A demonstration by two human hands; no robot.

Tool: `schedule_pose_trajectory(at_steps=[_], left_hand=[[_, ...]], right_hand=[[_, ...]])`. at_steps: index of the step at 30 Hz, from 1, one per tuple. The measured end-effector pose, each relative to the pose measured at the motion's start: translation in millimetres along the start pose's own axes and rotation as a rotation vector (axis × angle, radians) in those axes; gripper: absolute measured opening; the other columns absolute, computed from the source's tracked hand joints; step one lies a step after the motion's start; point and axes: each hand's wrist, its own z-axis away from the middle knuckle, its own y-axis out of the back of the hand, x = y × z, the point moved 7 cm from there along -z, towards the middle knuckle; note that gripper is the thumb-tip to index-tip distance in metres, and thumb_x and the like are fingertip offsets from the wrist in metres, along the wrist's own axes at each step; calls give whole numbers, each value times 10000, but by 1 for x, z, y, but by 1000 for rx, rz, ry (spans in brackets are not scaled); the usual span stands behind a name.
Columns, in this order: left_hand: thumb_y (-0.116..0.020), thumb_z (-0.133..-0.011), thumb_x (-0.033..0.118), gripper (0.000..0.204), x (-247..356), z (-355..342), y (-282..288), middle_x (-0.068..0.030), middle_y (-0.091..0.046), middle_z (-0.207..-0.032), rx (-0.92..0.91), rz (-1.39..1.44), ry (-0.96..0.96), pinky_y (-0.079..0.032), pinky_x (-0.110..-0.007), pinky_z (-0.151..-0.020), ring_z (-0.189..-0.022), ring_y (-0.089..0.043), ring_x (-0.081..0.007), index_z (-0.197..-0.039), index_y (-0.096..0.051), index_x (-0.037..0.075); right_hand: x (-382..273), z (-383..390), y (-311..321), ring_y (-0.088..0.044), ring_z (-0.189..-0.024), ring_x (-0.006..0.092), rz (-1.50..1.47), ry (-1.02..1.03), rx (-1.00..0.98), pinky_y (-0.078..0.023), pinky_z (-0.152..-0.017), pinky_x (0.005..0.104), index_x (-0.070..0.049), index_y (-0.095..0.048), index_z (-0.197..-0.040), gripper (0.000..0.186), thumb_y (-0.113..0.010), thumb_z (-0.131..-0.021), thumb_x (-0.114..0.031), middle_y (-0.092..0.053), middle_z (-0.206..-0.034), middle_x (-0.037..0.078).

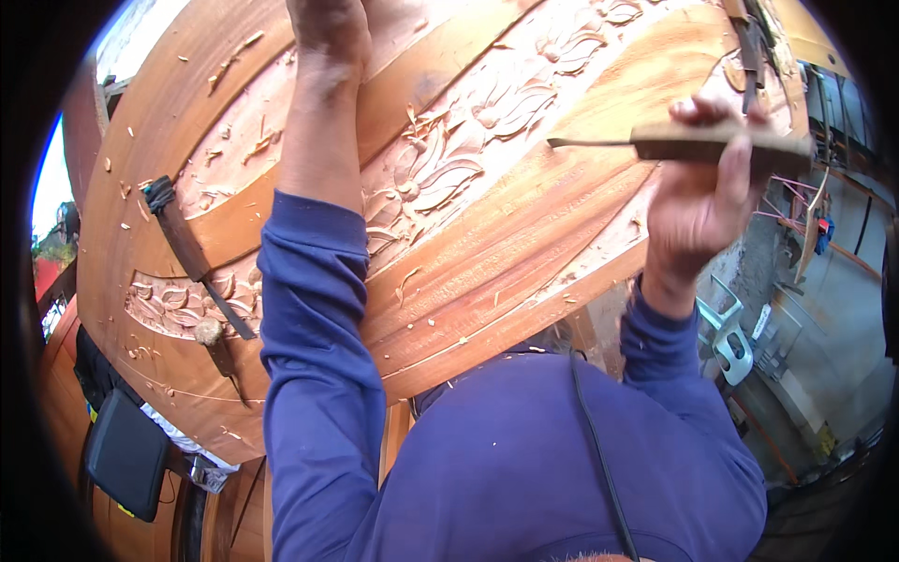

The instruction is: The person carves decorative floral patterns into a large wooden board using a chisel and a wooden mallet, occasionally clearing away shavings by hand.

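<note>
My right hand point(695, 208) is closed around the wooden handle of a carving chisel point(679, 142), raised over the right part of a wooden panel point(487, 248). Its thin dark blade points left. A band of carved flowers and leaves point(435, 178) runs diagonally across the panel. My left hand point(330, 33) is over the panel's far side, partly cut off by the top edge, so its fingers are hidden. Left of my left forearm lie a chisel with a dark wrapped end point(183, 234) and a shorter one with a round pale handle end point(213, 342).
Curled wood shavings point(262, 142) are scattered over the panel. More long dark tools point(749, 51) lie at its far right edge. A pale green plastic chair point(726, 328) stands beyond the panel on the right, and a black padded object point(129, 454) sits at the lower left.
</note>
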Motion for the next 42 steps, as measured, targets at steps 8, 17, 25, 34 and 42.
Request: schedule_pose_trajectory(at_steps=[8,17,25,34,42], left_hand=[[-611,-1051,281,325,-1,1,-20,-88,-713,-885,-28,-124,-41,-563,-300,-733,-782,-695,-156,-1208,-683,6],[-600,-1037,330,302,3,160,-92,0,-672,-1397,-1040,-1239,-703,-415,-406,-1185,-1409,-526,-265,-1257,-744,181],[-660,-984,192,248,56,249,-29,-101,-724,-1283,-635,-1308,-472,-525,-396,-1064,-1281,-629,-332,-1178,-751,68],[-704,-940,146,226,94,338,5,-156,-739,-1224,-322,-1373,-462,-504,-475,-1066,-1227,-661,-356,-1124,-755,25],[-705,-967,242,290,67,324,-70,-136,-733,-1214,-359,-1220,-368,-532,-446,-1043,-1179,-684,-317,-1216,-741,98]], right_hand=[[-72,90,74,-658,-1198,261,122,-319,15,-539,-1036,363,-11,-596,-1257,345,-684,-933,65,-667,-1294,233],[-101,149,77,-711,-960,108,620,-323,-8,-571,-841,237,-4,-712,-1159,279,-800,-896,-24,-764,-1043,84],[-73,199,71,-720,-967,162,669,-694,-211,-571,-862,309,-35,-588,-1437,524,-663,-919,-67,-752,-1113,159],[-76,208,51,-550,-669,12,157,-706,-42,-424,-549,176,-25,-546,-1460,527,-732,-981,-141,-677,-941,-20],[-27,144,68,-453,-553,22,100,-695,-139,-348,-482,200,-53,-644,-1106,182,-734,-970,-134,-563,-746,-53]])
